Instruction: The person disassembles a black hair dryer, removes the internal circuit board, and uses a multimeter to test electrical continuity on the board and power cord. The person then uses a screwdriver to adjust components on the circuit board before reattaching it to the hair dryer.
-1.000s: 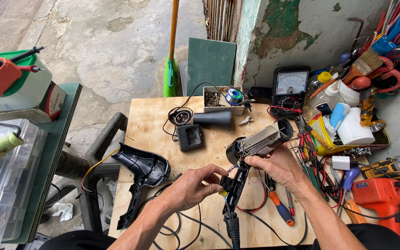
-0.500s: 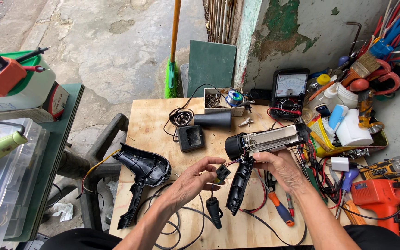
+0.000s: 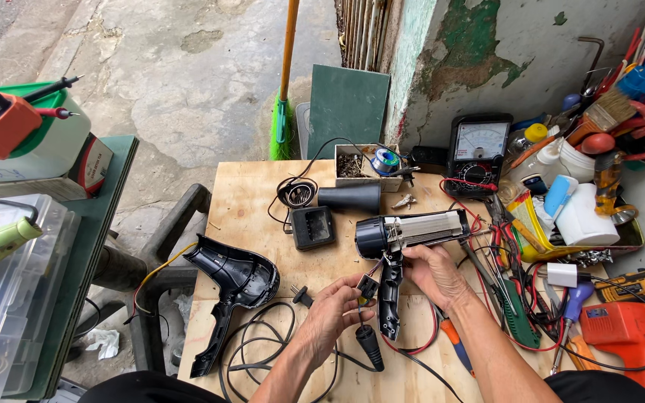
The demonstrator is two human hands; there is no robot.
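A: How far has the hair dryer come apart?

B: Well along, I'd judge. One black half shell (image 3: 237, 280) lies open on the plywood tabletop (image 3: 255, 198), well left of the hands. The black nozzle (image 3: 350, 198) and a small square black grille piece (image 3: 313, 227) lie apart further back. The other half of the dryer body (image 3: 391, 257), with its pale heating element bared, sits in the middle of the tabletop.

A: And the hands?

B: The right hand (image 3: 433, 270) is closed on the dryer body where handle meets barrel. The left hand (image 3: 335, 310) pinches a small black switch part (image 3: 367, 288) that hangs on thin wires from the body. The wires look joined yet, so freeing the insides seems left to do. The cord's strain sleeve (image 3: 369, 347) lies just below.

A: Containers?

B: Largest, a clear plastic bin (image 3: 16, 298) at far left; its contents I cannot make out. A yellow tray (image 3: 531, 224) on the right holds white bottles and small tools. A small open box (image 3: 360, 160) at the back holds what look like screws, with a solder spool (image 3: 386, 161) on it.
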